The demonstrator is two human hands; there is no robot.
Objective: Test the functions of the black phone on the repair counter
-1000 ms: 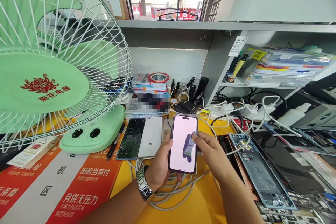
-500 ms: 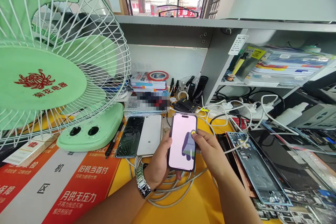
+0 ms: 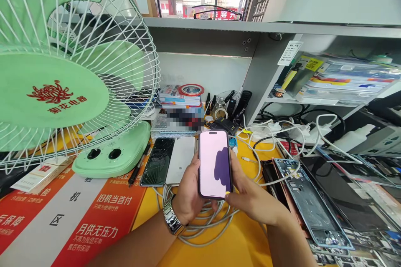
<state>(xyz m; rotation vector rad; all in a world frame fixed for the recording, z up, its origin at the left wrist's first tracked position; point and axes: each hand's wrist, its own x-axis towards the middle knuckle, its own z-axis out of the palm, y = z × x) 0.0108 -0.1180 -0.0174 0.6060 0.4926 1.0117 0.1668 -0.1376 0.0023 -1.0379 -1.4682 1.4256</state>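
A smartphone [image 3: 209, 162] with a lit, pale pink screen is held upright between my two hands over the desk. A dark shadow covers the screen's right half. My left hand [image 3: 189, 192], with a metal watch [image 3: 173, 219] at the wrist, is closed round the phone's left edge. My right hand [image 3: 250, 196] grips the other edge, its thumb at the screen's lower right corner beside a small yellow mark. The fingers behind the phone are mostly hidden. Left of it lie a cracked black phone [image 3: 157, 162] and a white phone [image 3: 181, 160].
A green fan [image 3: 59, 87] fills the left. Coiled grey cable [image 3: 208, 238] lies under my hands on the yellow mat [image 3: 241, 244]. Phone frames [image 3: 313, 204] and other parts crowd the right, with white charging cables [image 3: 302, 137] behind them. A grey shelf [image 3: 200, 25] spans the back.
My right thumb has slid down from the screen's right side to its lower right corner, and the yellow mark has moved down too. The phone has shifted slightly left and up in view.
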